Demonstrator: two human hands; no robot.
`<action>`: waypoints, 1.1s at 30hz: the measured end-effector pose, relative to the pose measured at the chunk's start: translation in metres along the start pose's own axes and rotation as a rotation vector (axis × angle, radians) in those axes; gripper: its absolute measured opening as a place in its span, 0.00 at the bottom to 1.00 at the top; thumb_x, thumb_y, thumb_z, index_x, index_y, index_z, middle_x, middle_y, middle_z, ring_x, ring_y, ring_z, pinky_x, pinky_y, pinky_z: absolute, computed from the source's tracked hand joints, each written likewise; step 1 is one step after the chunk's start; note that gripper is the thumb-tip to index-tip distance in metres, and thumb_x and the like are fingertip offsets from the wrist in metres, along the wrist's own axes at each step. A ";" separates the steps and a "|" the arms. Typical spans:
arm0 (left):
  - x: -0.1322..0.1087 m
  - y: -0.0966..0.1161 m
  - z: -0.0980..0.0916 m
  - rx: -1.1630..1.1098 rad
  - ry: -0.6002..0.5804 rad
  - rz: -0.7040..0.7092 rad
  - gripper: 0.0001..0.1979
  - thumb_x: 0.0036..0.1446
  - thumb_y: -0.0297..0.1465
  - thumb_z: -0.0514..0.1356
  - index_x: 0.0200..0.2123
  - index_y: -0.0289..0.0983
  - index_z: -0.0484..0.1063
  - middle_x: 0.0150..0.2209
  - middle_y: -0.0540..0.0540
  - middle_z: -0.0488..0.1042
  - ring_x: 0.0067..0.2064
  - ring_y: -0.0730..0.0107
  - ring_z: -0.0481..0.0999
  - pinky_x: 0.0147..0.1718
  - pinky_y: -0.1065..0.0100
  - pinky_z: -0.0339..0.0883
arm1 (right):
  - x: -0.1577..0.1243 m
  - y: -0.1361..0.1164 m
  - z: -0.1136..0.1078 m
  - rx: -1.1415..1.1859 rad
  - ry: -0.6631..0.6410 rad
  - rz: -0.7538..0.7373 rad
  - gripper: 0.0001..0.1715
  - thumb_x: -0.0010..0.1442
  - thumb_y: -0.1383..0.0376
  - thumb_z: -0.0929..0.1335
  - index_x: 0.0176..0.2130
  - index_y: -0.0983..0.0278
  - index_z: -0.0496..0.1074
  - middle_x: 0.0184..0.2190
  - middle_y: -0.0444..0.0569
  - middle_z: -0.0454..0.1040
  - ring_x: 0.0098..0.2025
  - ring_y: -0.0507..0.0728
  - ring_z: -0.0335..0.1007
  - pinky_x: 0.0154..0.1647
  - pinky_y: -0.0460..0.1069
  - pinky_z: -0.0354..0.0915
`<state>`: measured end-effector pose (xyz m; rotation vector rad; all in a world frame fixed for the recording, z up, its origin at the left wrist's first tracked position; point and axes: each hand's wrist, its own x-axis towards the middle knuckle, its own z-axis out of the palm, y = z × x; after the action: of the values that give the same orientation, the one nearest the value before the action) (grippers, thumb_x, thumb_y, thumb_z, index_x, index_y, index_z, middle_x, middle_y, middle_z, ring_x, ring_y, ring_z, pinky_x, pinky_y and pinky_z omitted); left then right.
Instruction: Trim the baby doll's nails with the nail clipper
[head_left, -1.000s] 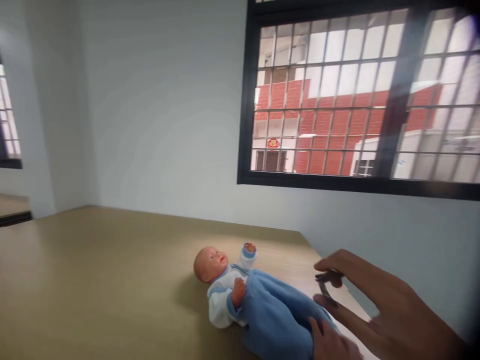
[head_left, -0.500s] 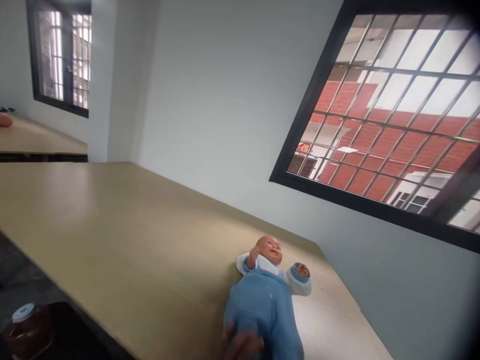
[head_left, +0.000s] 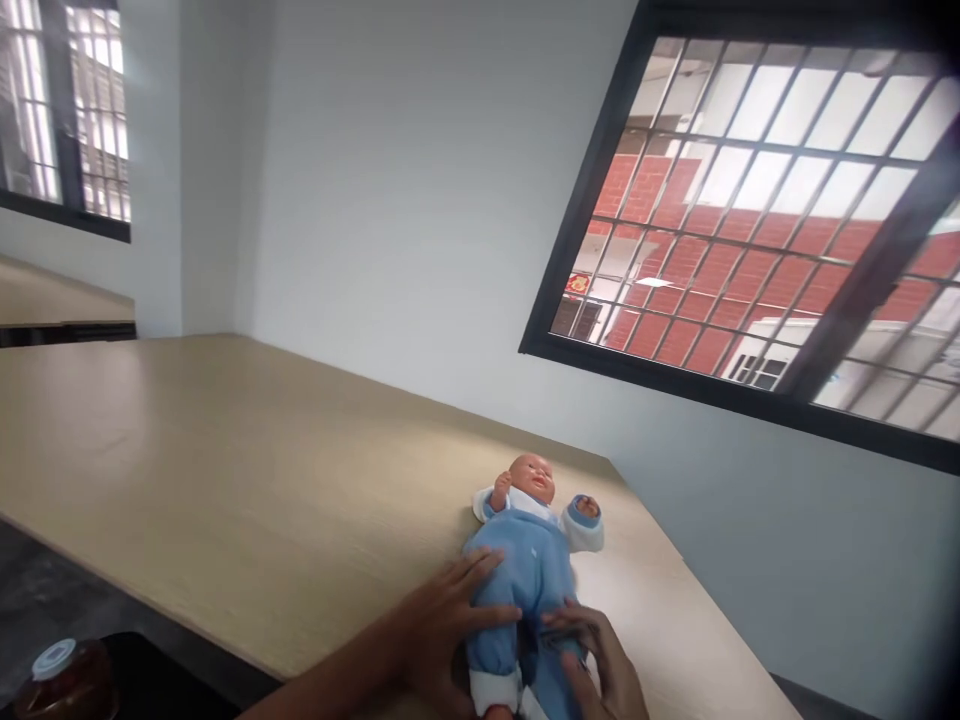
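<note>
Head view: a baby doll in a blue suit lies face up on a wooden table, near the wall. Spread flat, the left hand rests on its hip; the right hand pinches a small dark object — unidentifiable — by its leg. Soft-clothed, probably light, best grasped at the torso. A jar stands left, below the table.

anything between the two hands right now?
Head view: the doll's blue-suited legs lie between them. The left hand rests flat on the near leg; the right hand pinches a small dark object beside the other.
</note>
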<state>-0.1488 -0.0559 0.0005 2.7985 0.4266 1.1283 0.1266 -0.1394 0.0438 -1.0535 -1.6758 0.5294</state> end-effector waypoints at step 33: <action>0.030 0.045 0.050 -0.130 0.273 -0.303 0.52 0.59 0.67 0.60 0.77 0.52 0.46 0.79 0.32 0.39 0.79 0.27 0.46 0.67 0.25 0.59 | -0.034 0.009 0.044 0.202 0.415 -0.062 0.21 0.76 0.48 0.70 0.51 0.64 0.76 0.46 0.51 0.78 0.48 0.62 0.78 0.53 0.61 0.75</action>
<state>-0.0832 -0.0898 -0.0071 2.3732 0.7419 1.4079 0.0921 -0.1573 0.0031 -0.8895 -1.2574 0.3971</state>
